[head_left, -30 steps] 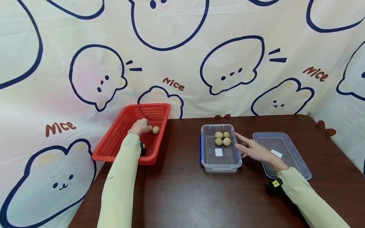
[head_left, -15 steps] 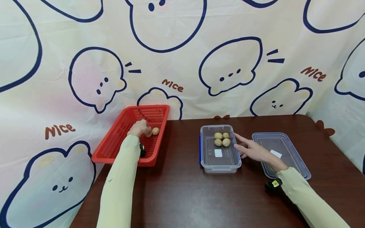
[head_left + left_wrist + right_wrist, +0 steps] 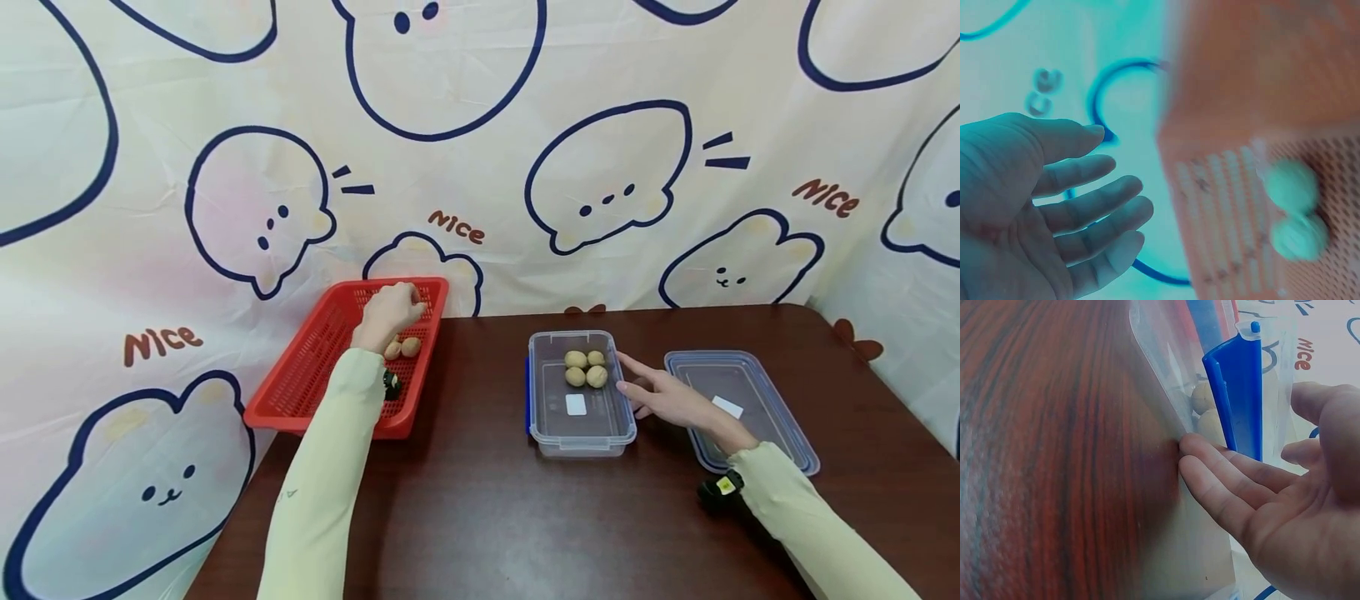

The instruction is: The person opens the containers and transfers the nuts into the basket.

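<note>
Over the red basket (image 3: pixel 258 408) my left hand (image 3: pixel 387 317) holds nothing; in the left wrist view its fingers are spread and slightly bent. Two walnuts (image 3: pixel 410 347) lie side by side on the basket floor, just nearer to me than that hand. My right hand (image 3: pixel 669 398) rests straight fingertips against the right side of a clear plastic box (image 3: pixel 582 439). In the right wrist view those fingers (image 3: pixel 1210 487) lie low by the box's blue latch (image 3: pixel 1241 394). Several walnuts (image 3: pixel 575 377) sit grouped toward the back of the box, behind a white label (image 3: pixel 576 405).
A clear lid (image 3: pixel 750 392) with a white label lies on the dark wooden table (image 3: pixel 480 500), right of the box and partly under my right forearm. Behind the table hangs a printed cloth (image 3: pixel 480 192). The basket stands at the table's left edge.
My left hand has let go of a walnut beside the other one and moved up toward the basket's back right. Both walnuts are now uncovered. My right hand has stayed in place.
</note>
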A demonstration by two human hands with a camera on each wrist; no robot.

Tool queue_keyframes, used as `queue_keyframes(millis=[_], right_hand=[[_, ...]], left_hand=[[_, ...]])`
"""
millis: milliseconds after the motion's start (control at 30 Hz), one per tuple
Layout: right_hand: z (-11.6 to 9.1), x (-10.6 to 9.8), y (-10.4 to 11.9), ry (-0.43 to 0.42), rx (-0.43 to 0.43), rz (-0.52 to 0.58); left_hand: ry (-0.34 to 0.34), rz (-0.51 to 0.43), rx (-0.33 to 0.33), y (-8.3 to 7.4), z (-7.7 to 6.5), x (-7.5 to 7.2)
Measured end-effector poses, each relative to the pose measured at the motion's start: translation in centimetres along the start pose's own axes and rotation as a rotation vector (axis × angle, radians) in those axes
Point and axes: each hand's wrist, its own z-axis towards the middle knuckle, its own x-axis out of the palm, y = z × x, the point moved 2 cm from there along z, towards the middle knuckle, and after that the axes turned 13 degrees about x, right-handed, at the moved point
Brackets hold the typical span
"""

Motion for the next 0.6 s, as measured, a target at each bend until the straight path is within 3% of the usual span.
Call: queue_keyframes(millis=[267, 600], right_hand=[[-0.3, 0.0, 0.3, 0.005, -0.017, 0.018], [-0.3, 0.2, 0.3, 0.004, -0.013, 0.023]], left_hand=[[-0.050, 0.011, 0.114, -4.8, 0.6, 0.2], [-0.048, -0.012, 0.225, -8.0, 0.2, 3.1]])
